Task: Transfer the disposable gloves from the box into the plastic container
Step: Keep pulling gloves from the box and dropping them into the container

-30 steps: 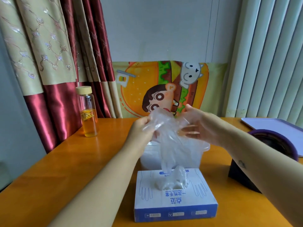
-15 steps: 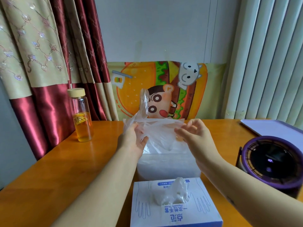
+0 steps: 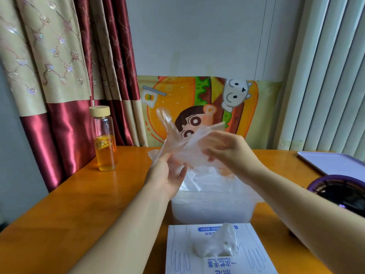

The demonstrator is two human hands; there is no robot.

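Clear glove (image 3: 183, 149) held in the air above the plastic container (image 3: 211, 208): left hand (image 3: 167, 175) grips its lower edge, right hand (image 3: 231, 153) pinches its right side (one glove finger points up). The box (image 3: 183, 254) sits just before the container on the table (image 3: 79, 204).

We count two hands, the left hand (image 3: 167, 175) and the right hand (image 3: 231, 153), both gripping one loose glove (image 3: 177, 143). At six o'clock sits one glove box (image 3: 181, 254); just above it, one plastic container (image 3: 211, 208). One bottle (image 3: 104, 143) stands at nine o'clock and one poster (image 3: 177, 95) at twelve, with one tray (image 3: 331, 161) and one round purple device (image 3: 339, 192) at three.
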